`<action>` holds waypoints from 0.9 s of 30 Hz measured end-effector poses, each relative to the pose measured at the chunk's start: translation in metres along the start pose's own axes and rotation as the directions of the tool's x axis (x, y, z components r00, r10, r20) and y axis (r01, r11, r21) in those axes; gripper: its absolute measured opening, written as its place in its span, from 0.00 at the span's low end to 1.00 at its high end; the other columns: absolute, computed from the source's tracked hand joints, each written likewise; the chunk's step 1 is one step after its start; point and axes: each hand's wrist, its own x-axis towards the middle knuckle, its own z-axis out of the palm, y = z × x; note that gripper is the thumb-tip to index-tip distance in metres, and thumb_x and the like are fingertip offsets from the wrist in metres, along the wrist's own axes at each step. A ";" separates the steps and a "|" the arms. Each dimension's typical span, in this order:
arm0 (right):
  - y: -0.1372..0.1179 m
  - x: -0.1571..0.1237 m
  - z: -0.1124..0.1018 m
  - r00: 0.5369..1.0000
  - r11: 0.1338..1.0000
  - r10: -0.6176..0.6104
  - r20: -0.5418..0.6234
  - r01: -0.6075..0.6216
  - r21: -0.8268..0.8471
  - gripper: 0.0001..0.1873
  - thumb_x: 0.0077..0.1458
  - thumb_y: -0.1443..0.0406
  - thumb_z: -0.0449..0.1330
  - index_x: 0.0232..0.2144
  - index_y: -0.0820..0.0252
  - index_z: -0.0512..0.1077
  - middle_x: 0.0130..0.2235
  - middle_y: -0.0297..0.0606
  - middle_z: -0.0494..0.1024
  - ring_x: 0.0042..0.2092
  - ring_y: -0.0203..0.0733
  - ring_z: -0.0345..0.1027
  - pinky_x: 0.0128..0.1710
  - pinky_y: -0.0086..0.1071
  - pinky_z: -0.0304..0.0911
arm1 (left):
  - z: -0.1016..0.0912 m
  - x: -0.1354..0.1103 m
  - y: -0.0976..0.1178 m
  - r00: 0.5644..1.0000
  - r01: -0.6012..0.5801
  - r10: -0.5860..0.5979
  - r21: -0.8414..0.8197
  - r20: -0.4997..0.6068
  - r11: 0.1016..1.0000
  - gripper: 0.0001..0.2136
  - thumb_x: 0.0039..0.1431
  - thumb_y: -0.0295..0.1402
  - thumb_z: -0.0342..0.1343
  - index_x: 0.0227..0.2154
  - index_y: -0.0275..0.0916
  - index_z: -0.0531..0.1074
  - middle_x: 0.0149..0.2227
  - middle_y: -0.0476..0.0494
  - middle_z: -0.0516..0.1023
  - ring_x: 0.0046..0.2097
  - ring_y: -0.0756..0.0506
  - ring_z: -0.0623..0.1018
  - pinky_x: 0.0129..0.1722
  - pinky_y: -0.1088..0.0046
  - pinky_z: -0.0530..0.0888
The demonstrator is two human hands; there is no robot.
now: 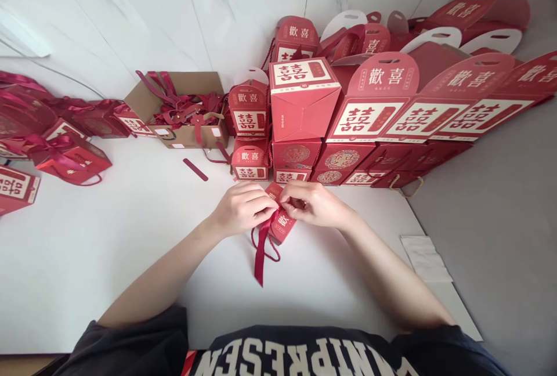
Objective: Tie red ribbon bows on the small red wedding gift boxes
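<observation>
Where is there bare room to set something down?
The widest bare patch of table lies between the bow-tied box and the left forearm; another, between the forearms, nearer the shirt than the red ribbon. Crowded: the far side, with carton and stacked boxes, and around the small box, between left hand and right hand.

White sheets (pixel 425 257) beside grey wall (pixel 496 219), marbled wall (pixel 248 10) beyond.

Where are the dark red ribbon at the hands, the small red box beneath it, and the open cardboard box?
Dark red ribbon (pixel 261 250): head view, on its hanging tail.
Small red box (pixel 284 227): head view, on its printed panel.
Open cardboard box (pixel 186 136): head view, on its front wall.
</observation>
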 end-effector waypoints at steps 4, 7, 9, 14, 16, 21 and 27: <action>0.000 0.000 0.000 1.000 0.999 0.007 0.012 -0.008 0.035 0.07 0.58 0.72 0.55 0.38 0.58 0.70 0.37 0.37 0.73 0.35 0.36 0.67 0.35 0.29 0.63 | 0.001 -0.002 0.000 1.000 0.010 -0.010 0.008 -0.001 1.000 0.04 0.56 0.26 0.58 0.29 0.41 0.73 0.26 0.51 0.78 0.30 0.50 0.76 0.33 0.72 0.71; 0.000 0.000 0.002 1.000 1.000 0.016 0.007 -0.016 0.018 0.07 0.57 0.72 0.54 0.36 0.58 0.70 0.36 0.37 0.73 0.34 0.36 0.67 0.34 0.29 0.63 | 0.002 -0.002 0.002 1.000 0.023 -0.023 -0.014 -0.017 1.000 0.03 0.56 0.26 0.58 0.29 0.41 0.73 0.26 0.52 0.78 0.29 0.51 0.76 0.32 0.74 0.71; 0.000 -0.001 0.002 0.999 0.999 0.037 -0.007 -0.037 0.015 0.07 0.56 0.73 0.54 0.36 0.59 0.69 0.34 0.36 0.71 0.30 0.34 0.64 0.31 0.27 0.61 | 0.002 -0.002 0.003 0.999 0.029 -0.030 -0.037 -0.026 0.999 0.03 0.56 0.26 0.58 0.29 0.41 0.73 0.27 0.52 0.79 0.28 0.52 0.76 0.31 0.76 0.72; 0.000 -0.001 0.000 0.999 1.000 0.018 0.030 -0.019 0.024 0.07 0.57 0.72 0.55 0.37 0.58 0.69 0.37 0.36 0.72 0.34 0.35 0.65 0.34 0.28 0.62 | 0.003 -0.002 0.005 0.999 0.046 -0.047 -0.038 -0.025 0.998 0.03 0.56 0.26 0.58 0.29 0.40 0.73 0.27 0.52 0.79 0.28 0.53 0.76 0.30 0.78 0.72; 0.000 -0.002 0.000 0.999 0.999 0.032 0.031 -0.032 0.012 0.07 0.57 0.72 0.54 0.36 0.59 0.69 0.36 0.36 0.71 0.32 0.34 0.65 0.33 0.28 0.61 | 0.003 -0.002 0.006 0.998 0.057 -0.058 -0.038 -0.022 0.998 0.03 0.56 0.26 0.57 0.29 0.40 0.73 0.27 0.52 0.79 0.28 0.53 0.76 0.30 0.78 0.72; -0.001 -0.001 0.000 0.998 0.996 0.067 0.003 -0.067 0.059 0.10 0.54 0.74 0.54 0.38 0.59 0.66 0.34 0.35 0.70 0.30 0.34 0.63 0.30 0.27 0.60 | 0.003 -0.002 0.005 0.998 0.053 -0.054 -0.048 -0.026 0.997 0.04 0.56 0.26 0.57 0.30 0.41 0.73 0.28 0.52 0.80 0.29 0.53 0.77 0.31 0.78 0.73; -0.004 -0.001 -0.002 0.997 0.997 0.078 0.008 -0.078 0.030 0.07 0.53 0.74 0.54 0.33 0.58 0.64 0.32 0.34 0.68 0.29 0.34 0.60 0.30 0.27 0.59 | 0.003 -0.003 0.005 0.998 0.054 -0.055 -0.056 -0.016 0.997 0.04 0.56 0.25 0.57 0.30 0.41 0.73 0.28 0.52 0.79 0.29 0.53 0.76 0.31 0.78 0.73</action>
